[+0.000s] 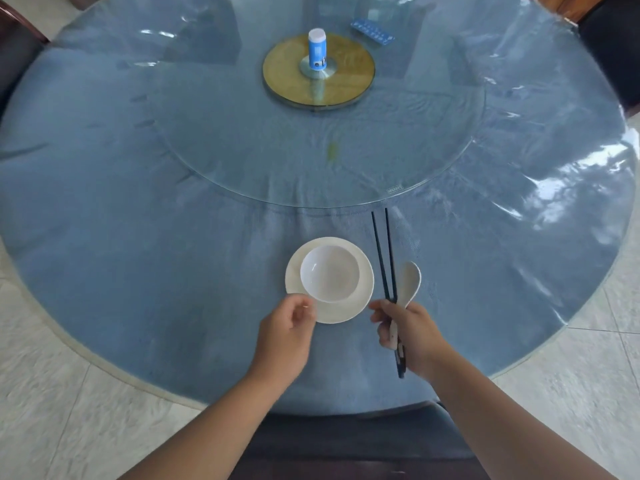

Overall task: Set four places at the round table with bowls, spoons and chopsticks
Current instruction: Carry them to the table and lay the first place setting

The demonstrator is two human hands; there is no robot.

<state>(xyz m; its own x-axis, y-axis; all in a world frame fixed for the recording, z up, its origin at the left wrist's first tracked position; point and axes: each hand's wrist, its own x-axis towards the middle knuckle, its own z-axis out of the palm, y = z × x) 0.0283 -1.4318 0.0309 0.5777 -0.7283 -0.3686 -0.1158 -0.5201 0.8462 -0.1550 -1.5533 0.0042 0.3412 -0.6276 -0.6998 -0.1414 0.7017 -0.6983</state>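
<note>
A round bench under a blue cloth and a clear plastic cover fills my view, with pale floor tiles around it and a dark chair seat just below its near edge. Near that edge, in front of me, a white bowl sits inside a cream plate, a little toward the plate's far left. My left hand is at the plate's near-left rim, its fingers curled loosely; whether they actually touch the rim I cannot tell. Just right of the plate, my right hand grips a pair of dark chopsticks and a white spoon together, fingers closed around their near ends. The chopsticks point away from me, tips slightly apart, reaching almost to the edge of the glass turntable; the spoon's scoop lies just right of them. At the turntable's centre is a yellowish disc carrying a small blue-and-white bottle. A blue packet lies beyond it, to the right.
</note>
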